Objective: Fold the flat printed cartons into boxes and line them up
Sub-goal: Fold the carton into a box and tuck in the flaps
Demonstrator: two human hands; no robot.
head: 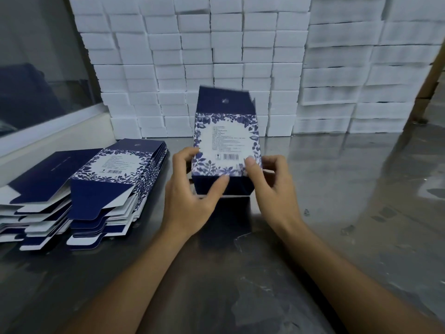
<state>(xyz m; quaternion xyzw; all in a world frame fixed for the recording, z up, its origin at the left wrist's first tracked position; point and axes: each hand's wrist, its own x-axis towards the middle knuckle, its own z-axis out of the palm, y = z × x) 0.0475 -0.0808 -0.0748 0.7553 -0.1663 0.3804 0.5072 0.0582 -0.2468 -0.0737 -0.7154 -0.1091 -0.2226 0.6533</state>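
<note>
Grey, glossy and scuffed, the surface (361,189) fills the near view, with two bare forearms reaching forward across it from the bottom edge. Just past them, both hands hold one partly formed carton (226,145), standing upright near the middle of the surface. The left hand (192,196) curls round the carton's lower left corner, its thumb on the printed face and its fingers pressing the dark blue bottom flap. The right hand (272,184) pinches the lower right edge, its thumb on the blue-and-white leaf print beside the barcode. Neither grip is spread; both are closed on the carton. The top flap stands open and looks blurred.

To the left, near the hands, lie two stacks of flat cartons (103,184), fanned out and still unfolded. No finished printed boxes can be seen lined up anywhere in view.

Farther back, a wall of stacked white blocks (216,56) rises behind the surface, with a window (36,68) at far left.

The step in hand appears to be closing the carton's bottom end. The next move likely calls for tucking that flap fully in while keeping the sides square, then shutting the top and setting the box down to start a row.
</note>
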